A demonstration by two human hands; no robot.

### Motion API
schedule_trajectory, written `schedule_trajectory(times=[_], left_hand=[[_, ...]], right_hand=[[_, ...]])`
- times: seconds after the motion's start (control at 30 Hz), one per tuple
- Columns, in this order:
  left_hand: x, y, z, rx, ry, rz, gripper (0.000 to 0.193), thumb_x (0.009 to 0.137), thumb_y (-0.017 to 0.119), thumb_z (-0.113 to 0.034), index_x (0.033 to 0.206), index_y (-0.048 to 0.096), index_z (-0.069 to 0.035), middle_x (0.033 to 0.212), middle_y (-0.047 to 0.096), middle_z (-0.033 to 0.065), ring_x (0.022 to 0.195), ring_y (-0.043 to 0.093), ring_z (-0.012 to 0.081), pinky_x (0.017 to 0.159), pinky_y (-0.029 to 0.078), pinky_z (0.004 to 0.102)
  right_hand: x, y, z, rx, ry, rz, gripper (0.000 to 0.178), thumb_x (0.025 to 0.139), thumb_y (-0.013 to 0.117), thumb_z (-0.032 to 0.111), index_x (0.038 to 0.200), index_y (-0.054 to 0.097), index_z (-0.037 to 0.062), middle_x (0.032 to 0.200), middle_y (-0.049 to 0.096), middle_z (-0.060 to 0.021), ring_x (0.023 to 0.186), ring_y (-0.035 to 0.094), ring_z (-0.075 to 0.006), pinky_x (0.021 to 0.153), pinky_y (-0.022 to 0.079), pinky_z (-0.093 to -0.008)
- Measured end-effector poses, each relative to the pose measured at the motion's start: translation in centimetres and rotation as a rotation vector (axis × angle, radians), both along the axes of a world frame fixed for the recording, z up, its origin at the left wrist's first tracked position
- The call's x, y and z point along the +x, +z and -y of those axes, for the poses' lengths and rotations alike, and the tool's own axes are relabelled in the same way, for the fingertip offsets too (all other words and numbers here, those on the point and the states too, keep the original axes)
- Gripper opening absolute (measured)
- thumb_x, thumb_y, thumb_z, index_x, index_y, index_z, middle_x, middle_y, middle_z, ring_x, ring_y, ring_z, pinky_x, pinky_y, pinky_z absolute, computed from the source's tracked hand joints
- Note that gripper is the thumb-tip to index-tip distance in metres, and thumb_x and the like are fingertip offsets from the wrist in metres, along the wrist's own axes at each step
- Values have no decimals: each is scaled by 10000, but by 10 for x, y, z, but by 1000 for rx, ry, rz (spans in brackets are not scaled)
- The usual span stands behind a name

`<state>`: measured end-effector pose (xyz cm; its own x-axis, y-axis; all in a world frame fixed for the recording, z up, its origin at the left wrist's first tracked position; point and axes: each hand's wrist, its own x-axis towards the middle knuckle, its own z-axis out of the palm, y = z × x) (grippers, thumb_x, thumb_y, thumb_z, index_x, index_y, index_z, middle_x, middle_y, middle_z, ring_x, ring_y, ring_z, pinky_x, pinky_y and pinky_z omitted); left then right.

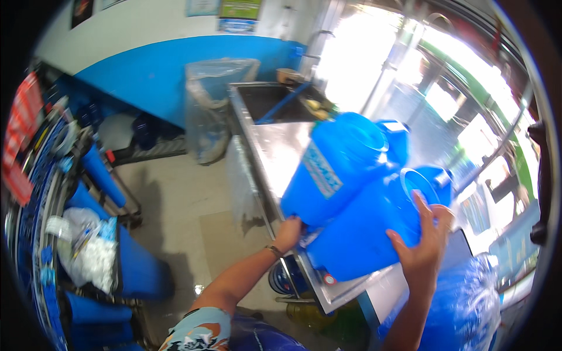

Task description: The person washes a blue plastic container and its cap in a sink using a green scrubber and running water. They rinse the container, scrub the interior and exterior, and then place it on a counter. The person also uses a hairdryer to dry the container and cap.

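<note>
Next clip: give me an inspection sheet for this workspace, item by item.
Surface: steel counter, bare and shiny, with a sink at its far end.
Job's things: two blue water jugs, rear jug and front jug, tilted on the counter edge.
Clutter: clear bag-lined bin; white bags on the left rack.
Hands: left hand under the rear jug's base; right hand flat on the front jug.
Cables: nothing seen.
Surroundings: blue and white wall, wet floor, bright windows.
</note>
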<state>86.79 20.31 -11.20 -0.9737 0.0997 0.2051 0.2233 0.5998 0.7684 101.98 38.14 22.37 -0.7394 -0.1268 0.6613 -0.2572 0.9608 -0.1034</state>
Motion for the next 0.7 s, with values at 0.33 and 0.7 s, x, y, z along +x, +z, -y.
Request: schedule_trajectory(times=[0.33,0.7], left_hand=[[10,-9,-7,-55,36,-142,194,919,481,-124,1039,567,4,992,601,207,914,620,374,805,516,448],[184,-37,282,-20,297,1,212,746,668,-62,951,669,-9,991,634,182,999,573,360,893,469,448]], right_hand=[[-74,-50,141,190,273,-56,604,791,724,120,1364,533,109,1550,264,-183,1465,158,-417,1184,159,-559],[-35,-181,330,426,1238,512,418,772,764,202,1171,666,126,1036,641,-131,997,613,-334,893,491,-409]])
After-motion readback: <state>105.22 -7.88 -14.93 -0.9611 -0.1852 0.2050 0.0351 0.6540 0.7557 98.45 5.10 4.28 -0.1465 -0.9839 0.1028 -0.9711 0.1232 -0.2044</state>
